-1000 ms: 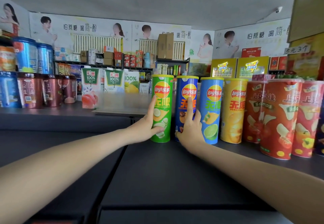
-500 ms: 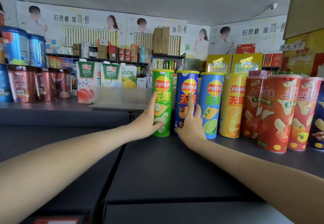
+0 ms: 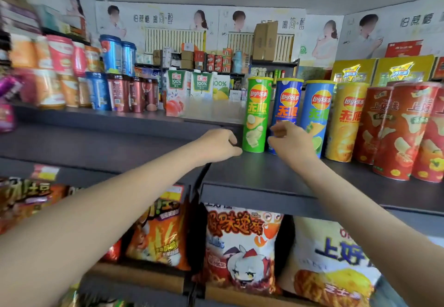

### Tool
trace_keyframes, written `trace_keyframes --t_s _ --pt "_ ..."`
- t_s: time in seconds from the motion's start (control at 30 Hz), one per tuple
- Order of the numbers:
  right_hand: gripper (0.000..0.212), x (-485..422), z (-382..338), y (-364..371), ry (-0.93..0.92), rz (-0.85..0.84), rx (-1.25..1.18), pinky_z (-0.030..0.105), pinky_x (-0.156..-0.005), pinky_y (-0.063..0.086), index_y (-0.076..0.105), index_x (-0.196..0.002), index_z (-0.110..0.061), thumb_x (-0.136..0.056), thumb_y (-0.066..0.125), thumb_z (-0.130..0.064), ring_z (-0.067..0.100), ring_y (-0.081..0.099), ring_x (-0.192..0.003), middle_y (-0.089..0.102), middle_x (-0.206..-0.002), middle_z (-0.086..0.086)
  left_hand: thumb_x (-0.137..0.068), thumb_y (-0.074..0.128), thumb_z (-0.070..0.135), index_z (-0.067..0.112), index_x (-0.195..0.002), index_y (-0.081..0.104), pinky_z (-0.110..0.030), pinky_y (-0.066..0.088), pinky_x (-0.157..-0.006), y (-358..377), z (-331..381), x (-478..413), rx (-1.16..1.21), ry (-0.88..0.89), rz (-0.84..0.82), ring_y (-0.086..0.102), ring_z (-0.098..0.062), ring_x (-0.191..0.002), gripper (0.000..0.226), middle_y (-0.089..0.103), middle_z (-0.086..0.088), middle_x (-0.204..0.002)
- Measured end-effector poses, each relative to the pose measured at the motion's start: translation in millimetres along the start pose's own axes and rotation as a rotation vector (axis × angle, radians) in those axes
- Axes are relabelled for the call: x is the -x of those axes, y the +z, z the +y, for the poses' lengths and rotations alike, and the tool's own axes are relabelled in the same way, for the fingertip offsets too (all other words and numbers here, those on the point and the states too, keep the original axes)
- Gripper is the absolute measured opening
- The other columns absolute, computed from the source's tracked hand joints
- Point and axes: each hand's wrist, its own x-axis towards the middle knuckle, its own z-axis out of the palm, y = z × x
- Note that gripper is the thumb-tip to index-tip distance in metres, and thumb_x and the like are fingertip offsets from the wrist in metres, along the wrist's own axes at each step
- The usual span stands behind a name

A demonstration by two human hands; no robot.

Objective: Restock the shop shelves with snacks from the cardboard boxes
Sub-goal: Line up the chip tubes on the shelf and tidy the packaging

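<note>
While neither grip holds anything, the left hand [image 3: 219,146] lies curled on the shelf [image 3: 264,174] just left of the green can [image 3: 255,114]; the right hand [image 3: 292,143], loosely curled, hovers before the dark blue can [image 3: 288,98]. Both cans stand upright in the row. Bare shelf runs left and toward the front edge.

"Lay's" on green can [image 3: 256,119], dark-blue can [image 3: 289,100], yellow can [image 3: 348,124]; "100%" on juice cartons [image 3: 177,90].
</note>
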Motion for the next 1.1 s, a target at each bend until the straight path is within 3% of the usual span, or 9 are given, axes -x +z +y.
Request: trace_keyframes --t_s 0.13,0.2,0.37,0.53,0.63,0.77,0.83,0.93,1.1 --pt "0.019 55 -27 5 0.002 -0.058 -0.299 0.036 -0.092 0.050 0.067 -0.102 -0.013 -0.085 0.061 -0.008 0.019 0.060 -0.090 0.067 -0.094 0.002 -0.091 0.061 0.033 0.021 -0.120 0.063 -0.028 0.043 -0.098 1 -7 79 0.062 -0.057 0.137 0.057 -0.015 -0.115 0.031 0.064 0.003 -0.123" --pt "0.018 88 -41 9 -0.009 -0.048 -0.475 0.046 -0.093 0.051 0.063 -0.087 -0.024 -0.083 0.062 -0.007 0.016 0.058 -0.083 0.062 -0.081 -0.009 -0.091 0.061 0.027 0.028 -0.108 0.066 -0.030 0.045 -0.099 -3 -12 122 0.267 -0.050 0.282 0.061 -0.010 -0.109 0.018 0.068 0.008 -0.114" --pt "0.022 187 -72 36 -0.026 -0.159 -0.732 0.033 -0.085 0.051 0.062 -0.088 -0.025 -0.088 0.057 -0.003 0.009 0.059 -0.079 0.062 -0.082 -0.009 -0.090 0.059 0.020 0.033 -0.092 0.067 -0.041 0.051 -0.095 10 -45 236 0.618 -0.187 0.475 0.066 -0.013 -0.098 0.015 0.070 0.006 -0.098" --pt "0.013 295 -104 120 0.054 -0.578 -0.672 0.034 -0.084 0.053 0.062 -0.092 -0.022 -0.092 0.059 -0.010 0.014 0.061 -0.090 0.061 -0.088 -0.010 -0.096 0.056 0.018 0.032 -0.086 0.065 -0.044 0.054 -0.090 40 -120 336 0.709 -0.570 0.467 0.068 -0.020 -0.092 0.019 0.070 -0.004 -0.098" --pt "0.008 352 -126 178 0.087 -0.774 -0.613 0.033 -0.084 0.051 0.064 -0.093 -0.018 -0.091 0.060 -0.011 0.015 0.060 -0.089 0.060 -0.086 -0.010 -0.095 0.056 0.014 0.020 -0.090 0.067 -0.036 0.054 -0.073 47 -182 396 0.769 -0.759 0.500 0.064 -0.021 -0.077 0.014 0.063 -0.022 -0.096" --pt "0.014 419 -172 258 0.132 -0.963 -0.569 0.016 -0.062 0.044 0.063 -0.104 -0.006 -0.092 0.057 -0.007 0.010 0.057 -0.074 0.056 -0.081 -0.006 -0.099 0.046 0.002 0.006 -0.091 0.055 -0.018 0.048 -0.052 34 -272 487 0.899 -1.014 0.653 0.058 -0.010 -0.052 0.012 0.062 -0.006 -0.068" --pt "0.015 452 -204 301 0.175 -1.031 -0.548 0.021 -0.063 0.045 0.063 -0.105 -0.006 -0.091 0.058 -0.007 0.016 0.058 -0.076 0.059 -0.084 -0.002 -0.097 0.050 0.005 0.012 -0.089 0.056 -0.026 0.053 -0.065 18 -316 534 0.821 -1.118 0.660 0.059 -0.010 -0.059 0.012 0.060 -0.003 -0.074" --pt "0.013 501 -260 372 0.197 -1.114 -0.548 0.030 -0.074 0.049 0.065 -0.102 -0.008 -0.090 0.061 -0.008 0.018 0.058 -0.084 0.059 -0.082 -0.003 -0.092 0.059 0.008 0.016 -0.087 0.061 -0.040 0.052 -0.083 -8 -392 605 0.712 -1.282 0.680 0.060 -0.019 -0.078 0.010 0.062 -0.002 -0.083" --pt "0.010 578 -351 466 0.248 -1.296 -0.525 0.045 -0.097 0.049 0.061 -0.093 -0.020 -0.089 0.061 -0.011 0.025 0.061 -0.102 0.059 -0.087 -0.006 -0.096 0.052 0.008 0.009 -0.091 0.061 -0.023 0.044 -0.050 -56 -493 700 0.654 -1.508 0.812 0.054 -0.016 -0.060 0.011 0.061 -0.005 -0.073"
